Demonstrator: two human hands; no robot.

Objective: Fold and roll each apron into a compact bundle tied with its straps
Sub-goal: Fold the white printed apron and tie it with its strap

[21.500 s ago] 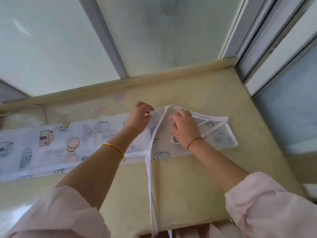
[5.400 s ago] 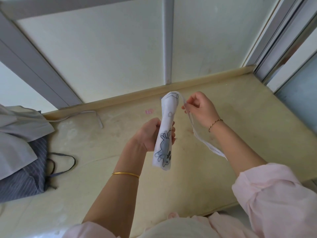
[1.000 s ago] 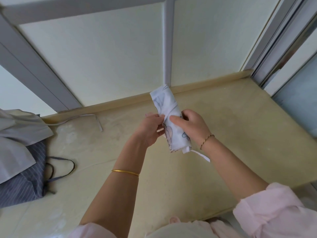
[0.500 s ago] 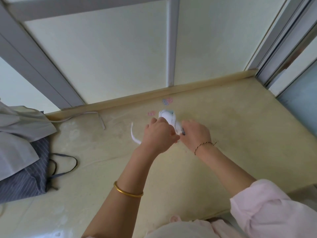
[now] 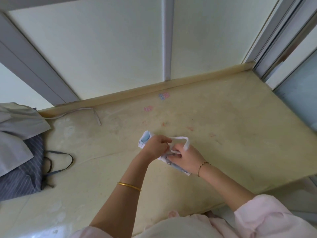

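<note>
A white apron with cartoon prints is rolled into a tight bundle [image 5: 144,140] and lies on the yellowish table [image 5: 231,138] near its middle. My left hand [image 5: 155,146] pinches the white strap [image 5: 181,139], which loops over to my right hand [image 5: 186,159]. That hand pinches the strap's other part and lies on the bundle's right end [image 5: 178,168]. Most of the bundle is hidden under both hands.
A grey striped apron [image 5: 24,174] with dark straps [image 5: 60,162] lies at the table's left edge, under a pale grey cloth [image 5: 15,133]. A loose pale strap [image 5: 89,112] lies by the back ledge. Frosted window panels stand behind the table.
The bundle has come down from mid-air onto the table. Both hands have shifted nearer and lower, and the strap now loops between them over the roll.
</note>
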